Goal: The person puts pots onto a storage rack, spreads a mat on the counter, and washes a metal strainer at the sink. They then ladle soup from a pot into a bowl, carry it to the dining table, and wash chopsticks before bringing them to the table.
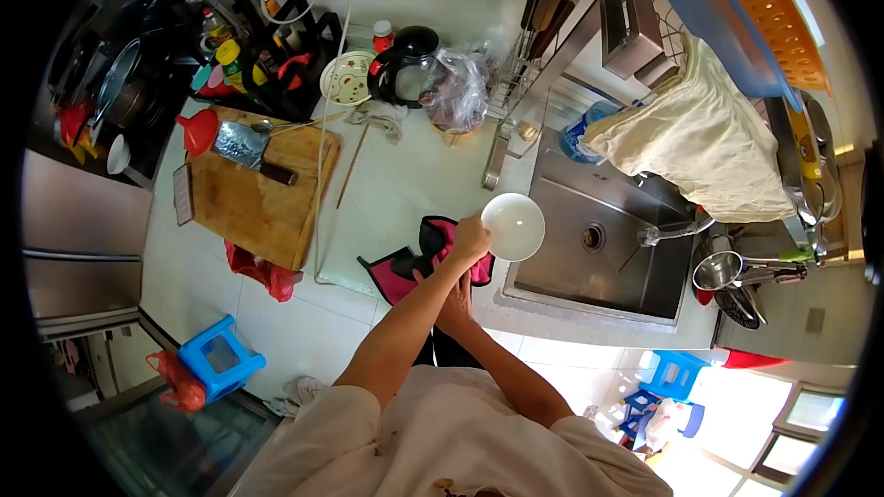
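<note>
My left hand [472, 239] grips the rim of a white bowl [514, 227], held with its round face toward me over the edge between counter and sink. My left forearm crosses over my right one. Lower down, my right hand [452, 304] is closed on a pink-and-black cloth piece [391, 278] at the counter's front edge; the forearm above partly hides its fingers. The cloth has dark padded patches and spreads out beneath both hands.
The steel sink [594, 308] lies to the right, its faucet [652, 236] at the far side. A cleaver [241, 144] rests on the wooden cutting board [249, 207] at left. A black kettle [405, 74] and plastic bag [458, 92] stand at the back. A blue stool [221, 350] is on the floor.
</note>
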